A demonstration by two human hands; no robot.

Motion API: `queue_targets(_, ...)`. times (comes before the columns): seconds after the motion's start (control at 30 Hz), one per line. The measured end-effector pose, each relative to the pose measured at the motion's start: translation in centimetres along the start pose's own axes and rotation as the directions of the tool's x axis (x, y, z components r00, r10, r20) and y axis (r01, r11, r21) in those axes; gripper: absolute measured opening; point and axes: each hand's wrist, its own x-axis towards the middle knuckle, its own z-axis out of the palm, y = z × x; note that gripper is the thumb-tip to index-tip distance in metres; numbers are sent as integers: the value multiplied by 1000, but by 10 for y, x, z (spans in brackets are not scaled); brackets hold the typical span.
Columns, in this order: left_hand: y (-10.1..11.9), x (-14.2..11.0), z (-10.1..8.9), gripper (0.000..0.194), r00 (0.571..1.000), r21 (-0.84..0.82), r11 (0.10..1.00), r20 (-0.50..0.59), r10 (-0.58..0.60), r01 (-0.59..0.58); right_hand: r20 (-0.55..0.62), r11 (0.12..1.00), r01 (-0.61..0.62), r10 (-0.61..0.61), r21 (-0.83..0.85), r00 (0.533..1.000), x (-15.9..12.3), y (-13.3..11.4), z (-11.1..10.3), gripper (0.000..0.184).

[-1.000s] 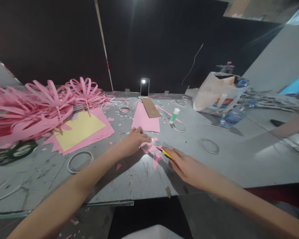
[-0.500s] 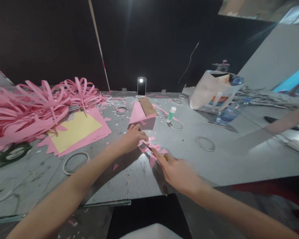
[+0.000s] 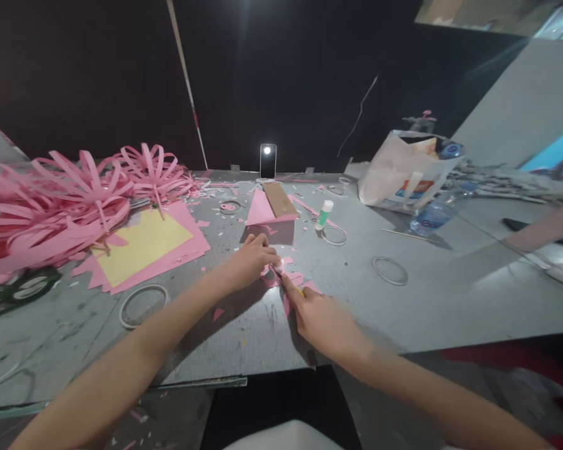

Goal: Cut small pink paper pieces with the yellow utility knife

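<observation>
The right hand (image 3: 326, 319), fingers wrapped round a yellow craft knife (image 3: 301, 292), has brought its blade to the pink paper (image 3: 269, 280) (nearer than the glue stick (image 3: 324, 215), and left of it) under the bunched fingers of the left hand (image 3: 254, 259); both now work one spot.

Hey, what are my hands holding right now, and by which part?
Your right hand grips a thin tool by its yellow handle. Your left hand is at the pink paper scraps; whether it grips anything is unclear.
</observation>
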Motion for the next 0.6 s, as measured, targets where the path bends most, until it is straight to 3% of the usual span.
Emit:
queue_targets(0.37,0,0,3,24,1000,19,1000,-12,23,-23,-16,1000,18,-18,-8,1000,-2,0,5,90)
queue_targets(0.6,-2,1,7,24,1000,27,999,-13,18,-18,48,1000,-8,8,7,999,-10,-1,-1,96)
